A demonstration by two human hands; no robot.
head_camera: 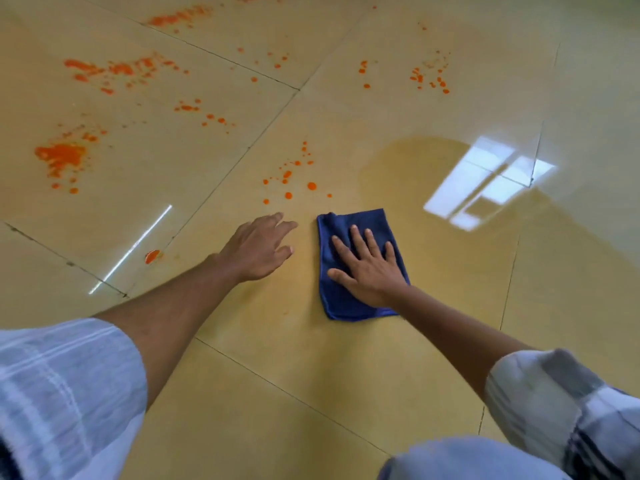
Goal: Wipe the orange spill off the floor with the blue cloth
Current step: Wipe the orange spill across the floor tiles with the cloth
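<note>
Orange spill [288,178] sits just past the fingertips, so the flat right hand [367,268] should keep pressing the blue cloth [346,306] forward while the open left hand [258,249] braces alongside.

Blue cloth [349,237] — middle and near-right portion covered by the right hand [367,268]; the floor [311,358] beneath it cannot be inspected, so any spill under the cloth is undetermined. Orange spill [62,157] — far patches run off the top edge of the picture; full extent not visible. Left hand [258,249]: palm side hidden; contact with the floor cannot be confirmed. Both sleeves — left sleeve [65,393] and right sleeve [561,407] — blurred and cut by the near and side edges.
</note>
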